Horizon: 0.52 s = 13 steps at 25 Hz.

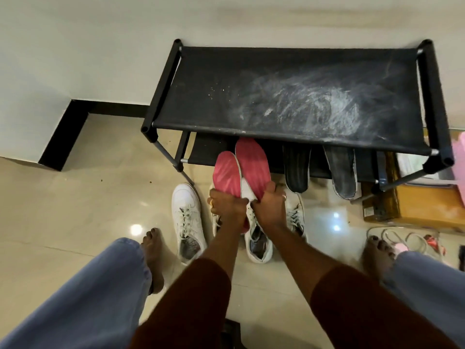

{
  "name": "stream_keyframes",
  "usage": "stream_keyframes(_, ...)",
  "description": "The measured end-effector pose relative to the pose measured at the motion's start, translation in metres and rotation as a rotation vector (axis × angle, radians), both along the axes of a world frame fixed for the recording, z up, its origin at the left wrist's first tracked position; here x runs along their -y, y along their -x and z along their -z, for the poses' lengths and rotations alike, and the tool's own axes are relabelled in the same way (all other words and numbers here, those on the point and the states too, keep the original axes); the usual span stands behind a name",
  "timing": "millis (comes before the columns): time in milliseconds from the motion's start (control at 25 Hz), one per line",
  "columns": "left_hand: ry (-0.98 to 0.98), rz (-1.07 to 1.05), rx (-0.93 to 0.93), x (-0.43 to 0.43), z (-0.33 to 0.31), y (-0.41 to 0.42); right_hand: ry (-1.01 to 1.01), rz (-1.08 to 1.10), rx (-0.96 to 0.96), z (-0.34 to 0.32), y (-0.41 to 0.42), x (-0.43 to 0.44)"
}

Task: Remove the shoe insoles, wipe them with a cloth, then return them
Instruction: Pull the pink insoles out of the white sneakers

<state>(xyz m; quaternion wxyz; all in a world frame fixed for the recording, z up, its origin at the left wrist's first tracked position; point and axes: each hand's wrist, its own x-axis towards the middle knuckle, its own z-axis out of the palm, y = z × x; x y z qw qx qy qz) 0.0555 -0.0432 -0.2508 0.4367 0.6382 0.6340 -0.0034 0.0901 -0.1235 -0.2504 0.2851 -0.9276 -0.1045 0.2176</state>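
Two pink insoles stand side by side above the floor, in front of the black shoe rack. My left hand (226, 204) grips the heel end of the left pink insole (226, 173). My right hand (270, 204) grips the heel end of the right pink insole (253, 163), whose toe reaches under the rack's top shelf. Under my hands sit white sneakers: one (187, 220) at the left, one (258, 244) in the middle, one (295, 210) to the right, partly hidden by my right wrist. Two dark insoles (297, 170) (342, 172) lean on the rack's lower shelf.
The black shoe rack (289, 96) has a dusty fabric top and stands against the wall. A brown cardboard box (425, 207) and loose cords (402, 239) lie at the right. My bare feet (153, 250) (377, 253) flank the sneakers on the glossy tiled floor.
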Motion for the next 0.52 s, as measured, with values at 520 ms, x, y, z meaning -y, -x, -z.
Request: stream_keyframes(520, 0.277, -0.36, -0.071, 0.104, 0.036, 0.136, 0.049, -0.205, -0.237, 0.016, 0.121, 0.116)
